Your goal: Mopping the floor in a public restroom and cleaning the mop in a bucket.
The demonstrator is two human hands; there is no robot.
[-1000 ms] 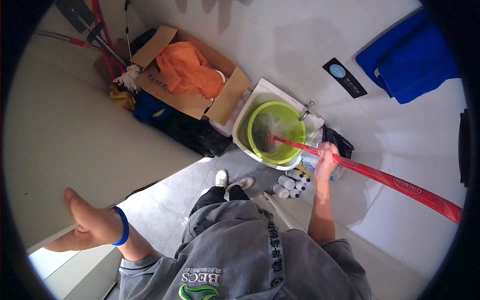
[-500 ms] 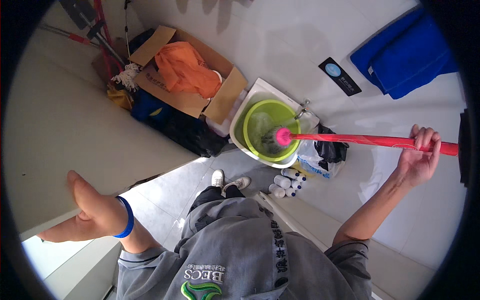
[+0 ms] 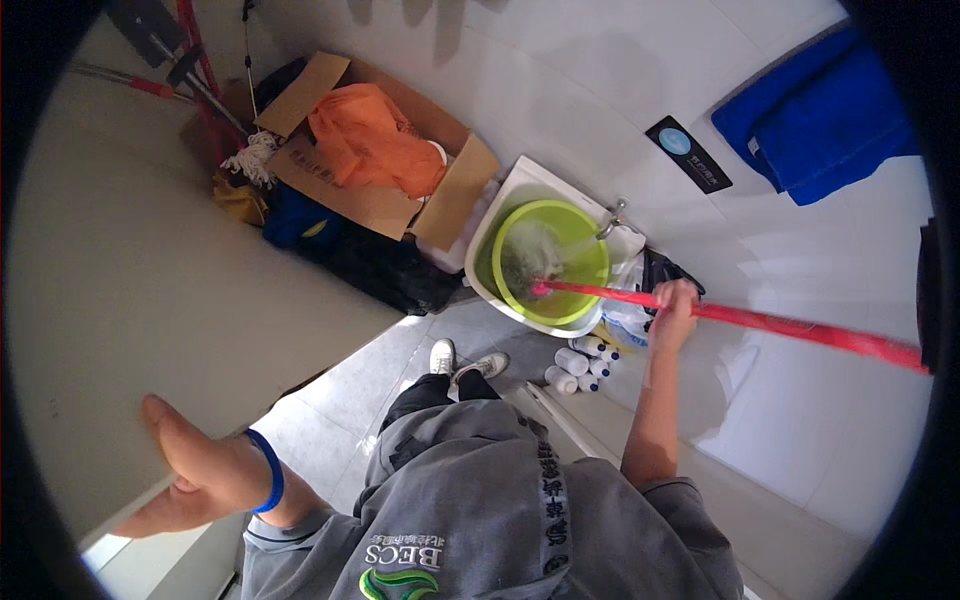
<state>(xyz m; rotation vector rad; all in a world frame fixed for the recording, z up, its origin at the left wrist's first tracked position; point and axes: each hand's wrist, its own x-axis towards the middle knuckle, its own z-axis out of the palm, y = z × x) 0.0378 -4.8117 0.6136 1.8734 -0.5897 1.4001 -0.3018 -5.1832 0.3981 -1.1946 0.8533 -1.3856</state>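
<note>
My right hand (image 3: 676,312) is closed around the red handle of a mop (image 3: 760,321), partway along it. The mop's pink head (image 3: 541,287) is down in the water of a lime-green basin (image 3: 604,262), and its grey strands are mostly lost in foam. This basin sits inside a white sink (image 3: 478,270). A stream runs into it from a metal tap (image 3: 613,219). At the left, my left hand (image 3: 205,470) grips the edge of a pale door (image 3: 200,330), thumb on its face; some fingers are partly hidden behind it.
Behind the door stand a cardboard box (image 3: 456,203) with an orange cloth (image 3: 365,140), dark bags (image 3: 370,265) and long-handled tools (image 3: 200,85). Several white bottles (image 3: 572,361) and bagged items (image 3: 628,318) are beside the sink. Blue towels (image 3: 825,115) hang on the right wall.
My right hand has moved left along the handle, nearer the basin. The mop head has gone lower into the water and slightly left. My left hand keeps its hold on the door.
</note>
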